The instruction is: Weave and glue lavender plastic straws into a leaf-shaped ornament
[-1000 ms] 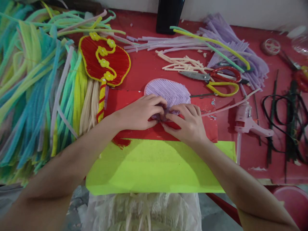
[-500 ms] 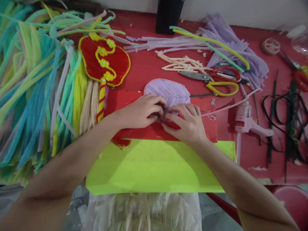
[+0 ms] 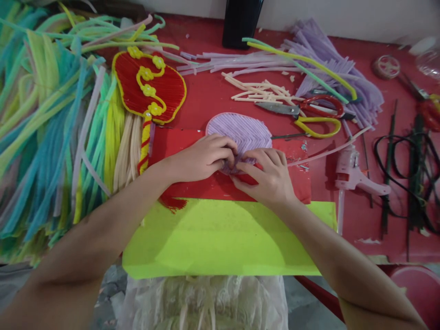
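**Q:** What are the hands doing?

**A:** The left hand [image 3: 202, 160] and right hand [image 3: 270, 176] meet fingertip to fingertip, both curled and pinching the near edge of a lilac woven oval [image 3: 240, 130].

**Q:** Where is the oval?

**A:** It lies flat on a red sheet [image 3: 178, 142]. A lime-green sheet [image 3: 220, 238] lies nearer the person.

**Q:** What surrounds the oval?

**A:** Scissors [image 3: 302, 114] lie just beyond it to the right and a pink glue gun [image 3: 350, 172] further right. A red and yellow fan [image 3: 147, 89] lies to its left, with a heap of coloured pipe cleaners [image 3: 44, 128] past that.
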A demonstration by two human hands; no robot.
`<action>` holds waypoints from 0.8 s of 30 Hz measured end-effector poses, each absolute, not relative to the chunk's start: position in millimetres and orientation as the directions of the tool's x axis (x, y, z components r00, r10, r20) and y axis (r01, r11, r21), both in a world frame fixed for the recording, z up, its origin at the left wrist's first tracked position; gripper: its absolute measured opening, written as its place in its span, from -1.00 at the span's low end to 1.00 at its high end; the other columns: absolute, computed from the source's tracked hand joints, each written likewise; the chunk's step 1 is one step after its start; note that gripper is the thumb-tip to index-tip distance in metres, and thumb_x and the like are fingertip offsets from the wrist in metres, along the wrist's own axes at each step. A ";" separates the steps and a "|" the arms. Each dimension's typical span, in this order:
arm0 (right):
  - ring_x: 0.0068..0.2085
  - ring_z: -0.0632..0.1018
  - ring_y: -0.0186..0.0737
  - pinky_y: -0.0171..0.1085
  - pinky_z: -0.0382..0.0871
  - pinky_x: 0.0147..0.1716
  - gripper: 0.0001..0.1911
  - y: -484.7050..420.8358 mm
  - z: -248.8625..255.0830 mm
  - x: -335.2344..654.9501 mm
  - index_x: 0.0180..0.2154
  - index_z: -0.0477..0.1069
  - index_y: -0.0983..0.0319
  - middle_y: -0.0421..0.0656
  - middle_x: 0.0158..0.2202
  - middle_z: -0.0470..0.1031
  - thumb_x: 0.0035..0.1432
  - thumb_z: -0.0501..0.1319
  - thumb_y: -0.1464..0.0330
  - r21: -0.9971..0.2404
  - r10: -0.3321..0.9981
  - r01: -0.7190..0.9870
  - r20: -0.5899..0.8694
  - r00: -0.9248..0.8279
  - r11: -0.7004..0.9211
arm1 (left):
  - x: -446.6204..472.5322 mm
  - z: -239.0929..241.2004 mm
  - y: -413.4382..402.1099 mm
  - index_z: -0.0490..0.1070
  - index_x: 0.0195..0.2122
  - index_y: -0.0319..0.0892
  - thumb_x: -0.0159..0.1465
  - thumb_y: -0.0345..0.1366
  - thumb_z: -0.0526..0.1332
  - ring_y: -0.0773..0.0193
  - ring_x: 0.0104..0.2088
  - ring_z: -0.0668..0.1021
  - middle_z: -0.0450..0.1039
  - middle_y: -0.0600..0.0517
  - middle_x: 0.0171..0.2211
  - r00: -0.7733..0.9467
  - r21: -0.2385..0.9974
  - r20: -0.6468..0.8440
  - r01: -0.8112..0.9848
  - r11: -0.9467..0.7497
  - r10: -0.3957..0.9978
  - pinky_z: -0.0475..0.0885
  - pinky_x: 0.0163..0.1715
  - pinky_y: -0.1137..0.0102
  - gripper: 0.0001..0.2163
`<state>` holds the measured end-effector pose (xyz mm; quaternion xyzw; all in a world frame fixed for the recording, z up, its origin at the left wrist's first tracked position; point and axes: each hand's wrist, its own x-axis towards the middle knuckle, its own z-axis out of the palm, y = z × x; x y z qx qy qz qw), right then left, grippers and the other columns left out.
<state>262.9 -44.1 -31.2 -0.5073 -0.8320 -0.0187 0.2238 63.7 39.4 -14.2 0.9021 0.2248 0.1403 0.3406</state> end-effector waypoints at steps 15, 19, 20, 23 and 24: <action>-0.18 0.38 -0.17 -0.15 0.18 -0.15 -0.91 -43.9 -31.3 263.2 -0.34 0.51 0.13 -0.14 -0.22 0.47 0.08 0.25 0.30 -0.192 0.830 0.850 0.401 -0.388 0.490 | 64.5 -14.7 39.0 0.49 -0.35 -0.13 0.24 -0.49 -0.02 0.20 -0.02 0.42 0.44 0.00 -0.06 0.857 0.665 0.114 0.310 -0.680 0.503 0.29 0.07 0.20 -0.72; -0.19 0.38 -0.17 -0.15 0.18 -0.16 -0.92 -43.9 -31.1 262.3 -0.35 0.51 0.13 -0.14 -0.23 0.47 0.09 0.25 0.30 -0.190 0.828 0.852 0.409 -0.383 0.488 | 64.7 -14.2 39.6 0.49 -0.36 -0.14 0.23 -0.51 -0.01 0.20 -0.02 0.43 0.44 0.00 -0.05 0.867 0.640 0.126 0.300 -0.707 0.482 0.30 0.06 0.21 -0.72; -0.19 0.38 -0.17 -0.15 0.18 -0.16 -0.92 -43.9 -30.9 262.1 -0.35 0.50 0.13 -0.14 -0.24 0.47 0.09 0.24 0.29 -0.188 0.826 0.851 0.412 -0.385 0.490 | 64.8 -14.2 39.7 0.49 -0.36 -0.14 0.23 -0.51 -0.01 0.21 -0.02 0.44 0.45 0.00 -0.06 0.869 0.632 0.132 0.297 -0.716 0.477 0.30 0.06 0.22 -0.71; -0.20 0.38 -0.18 -0.17 0.18 -0.17 -0.90 -43.9 -30.3 261.9 -0.36 0.50 0.14 -0.14 -0.24 0.48 0.11 0.23 0.28 -0.178 0.818 0.849 0.423 -0.390 0.497 | 65.0 -14.3 39.7 0.50 -0.35 -0.15 0.24 -0.51 -0.02 0.21 -0.04 0.45 0.45 -0.02 -0.06 0.872 0.612 0.147 0.291 -0.736 0.468 0.31 0.04 0.23 -0.70; -0.21 0.38 -0.18 -0.17 0.18 -0.17 -0.90 -43.8 -30.1 261.9 -0.37 0.49 0.15 -0.15 -0.24 0.48 0.11 0.23 0.28 -0.176 0.818 0.850 0.423 -0.391 0.497 | 65.1 -14.2 39.6 0.50 -0.35 -0.15 0.24 -0.52 -0.02 0.21 -0.04 0.45 0.45 -0.02 -0.06 0.872 0.608 0.149 0.291 -0.739 0.466 0.32 0.04 0.23 -0.70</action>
